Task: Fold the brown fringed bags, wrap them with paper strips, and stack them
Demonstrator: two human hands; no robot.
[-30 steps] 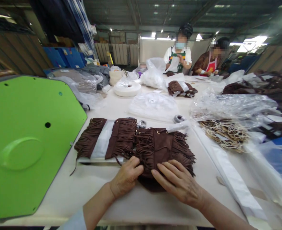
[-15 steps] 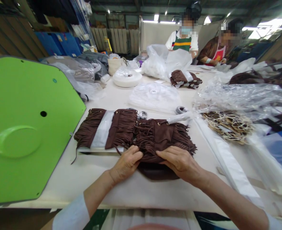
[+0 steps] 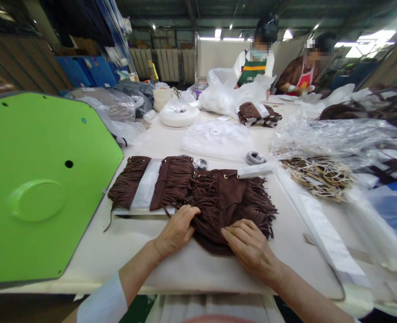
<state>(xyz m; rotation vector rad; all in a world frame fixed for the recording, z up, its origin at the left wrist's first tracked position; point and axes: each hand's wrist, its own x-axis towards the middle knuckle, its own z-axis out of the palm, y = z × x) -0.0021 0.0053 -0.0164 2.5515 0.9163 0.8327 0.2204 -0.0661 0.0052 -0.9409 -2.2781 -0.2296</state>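
"Where is the fringed bag (image 3: 227, 197), and how finished does it look?"

"Flat on the tabletop (image 3: 185, 280), straight ahead of the person, its eyelet edge away from them. I'd judge it half settled: much of the fringe lies down over the front, but strands splay out at the right side, the dark lower edge shows beneath, and I see no band across it."

"And the hands?"

"The left hand (image 3: 174, 231) touches the near left corner, fingers close together. The right hand (image 3: 250, 246) has its fingers bunched, tips on the fringe at the near edge. I can't tell whether either thumb closes underneath."

"What's around it?"

"Just beside it on the left is a second bag (image 3: 173, 184) with a pale band (image 3: 147, 184) across it, so that one looks further along. A plastic-wrapped strip (image 3: 256, 170) touches the far right edge. Farther out are a green board (image 3: 40, 148), a white roll (image 3: 179, 115) and a heap of strung tags (image 3: 318, 179)."

"Anything different from half a second ago?"

"Less of the dark lower edge shows between the hands, and the right hand sits nearer the person. The second bag hasn't changed place. Across the tabletop, lettering now shows on a co-worker's green apron (image 3: 251, 74)."
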